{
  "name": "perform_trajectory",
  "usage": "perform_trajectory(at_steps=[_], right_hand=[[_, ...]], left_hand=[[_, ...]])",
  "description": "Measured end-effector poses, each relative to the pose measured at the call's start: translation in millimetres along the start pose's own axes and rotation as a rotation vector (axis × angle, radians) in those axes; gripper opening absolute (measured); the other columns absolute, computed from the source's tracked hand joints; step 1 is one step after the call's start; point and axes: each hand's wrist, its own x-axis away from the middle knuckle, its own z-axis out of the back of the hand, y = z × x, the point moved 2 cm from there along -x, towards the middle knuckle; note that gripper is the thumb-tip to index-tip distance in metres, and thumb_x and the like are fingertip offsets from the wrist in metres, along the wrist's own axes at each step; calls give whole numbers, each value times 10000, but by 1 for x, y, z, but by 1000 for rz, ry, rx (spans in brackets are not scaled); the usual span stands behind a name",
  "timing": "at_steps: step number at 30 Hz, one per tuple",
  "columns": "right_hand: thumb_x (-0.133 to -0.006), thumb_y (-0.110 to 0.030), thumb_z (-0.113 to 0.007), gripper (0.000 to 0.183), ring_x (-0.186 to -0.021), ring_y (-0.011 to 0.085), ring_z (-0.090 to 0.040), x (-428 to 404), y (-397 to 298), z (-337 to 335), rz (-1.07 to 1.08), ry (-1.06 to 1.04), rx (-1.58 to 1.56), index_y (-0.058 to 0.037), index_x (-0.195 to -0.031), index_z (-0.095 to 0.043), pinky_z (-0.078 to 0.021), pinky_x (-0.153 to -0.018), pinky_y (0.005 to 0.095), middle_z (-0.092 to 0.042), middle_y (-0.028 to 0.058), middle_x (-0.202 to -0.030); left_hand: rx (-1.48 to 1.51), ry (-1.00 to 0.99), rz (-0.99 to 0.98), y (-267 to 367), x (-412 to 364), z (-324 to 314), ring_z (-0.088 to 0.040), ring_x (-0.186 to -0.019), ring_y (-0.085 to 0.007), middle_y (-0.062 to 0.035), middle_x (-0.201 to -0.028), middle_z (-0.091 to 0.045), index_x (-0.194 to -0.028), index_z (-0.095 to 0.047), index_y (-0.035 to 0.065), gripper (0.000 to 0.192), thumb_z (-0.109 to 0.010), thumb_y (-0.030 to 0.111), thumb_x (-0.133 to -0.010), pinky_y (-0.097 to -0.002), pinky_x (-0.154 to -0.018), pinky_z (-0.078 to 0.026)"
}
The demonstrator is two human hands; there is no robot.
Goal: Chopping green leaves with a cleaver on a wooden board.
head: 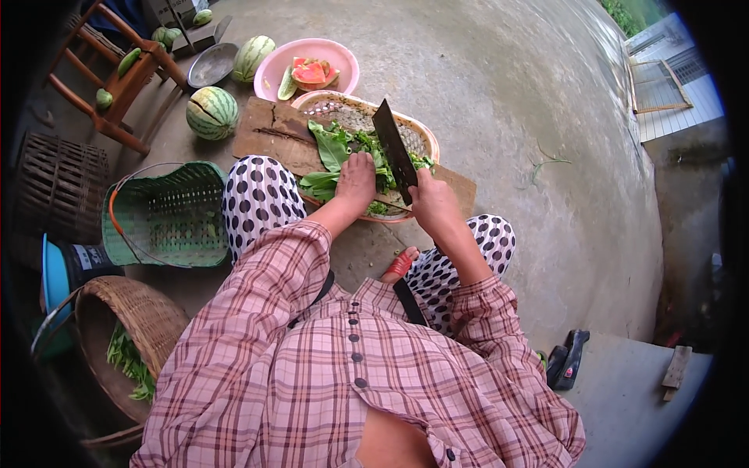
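Note:
My right hand (436, 200) grips the handle of a dark, broad-bladed cleaver (393, 143), its blade pointing up and away from me. Beside the blade, my left hand (356, 178) presses down on a bunch of leafy greens (332, 151), fingers bunched over the stems. The greens lie on a worn wooden board (272, 130) with a long crack in it. That board rests across an oval plastic basket (432, 136) with an orange rim. Chopped green bits show on the right of the blade and in the basket under the board.
Left of my knee stands a green plastic basket (169, 248); nearer me is a woven bamboo basket (131, 322) holding greens. A split watermelon (212, 113), a pink basin (269, 73) with cut melon, and a wooden chair (126, 96) are farther off. Black boots (566, 362) lie right.

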Motion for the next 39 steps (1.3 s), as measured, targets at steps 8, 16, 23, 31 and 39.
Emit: perform_trajectory(at_steps=[8,16,23,31,39], right_hand=[[-889,-82,-509,132,-771,454,-658,3,-1,-14,-2,-88,36,26,-962,-533,-515,-691,532,-665,273,-813],[-890,-105,-576,162,-774,470,-643,-2,6,-26,-5,-62,4,42,-920,-517,-497,-697,546,-647,300,-795],[-850,-22,-489,90,-732,444,-666,-3,-14,-18,77,-66,52,51,-893,-521,-530,-655,524,-654,289,-768],[-836,-36,-541,119,-752,448,-666,-40,7,-53,-12,50,-4,30,-933,-517,-531,-681,525,-659,278,-775],[-860,-49,-531,106,-760,453,-662,-8,-8,-10,56,-48,11,33,-927,-516,-518,-684,538,-655,285,-774]], left_hand=[[17,-109,72,7,-4,5,-474,-1044,-332,-166,-1101,-494,-1203,-481,-48,367,-478,39,-847,-418,-901,-422],[13,247,-32,9,5,40,-505,-1105,-333,-168,-1116,-537,-1082,-573,15,317,-572,37,-766,-416,-920,-425],[115,188,-64,-2,10,32,-603,-866,-291,-92,-851,-613,-844,-626,77,104,-572,57,-757,-411,-786,-463],[-61,247,-163,3,12,35,-610,-925,-272,-93,-944,-666,-903,-669,67,163,-556,86,-787,-395,-811,-479],[21,214,-85,-4,16,24,-598,-909,-260,-79,-903,-646,-870,-682,63,150,-564,95,-784,-377,-779,-474]])
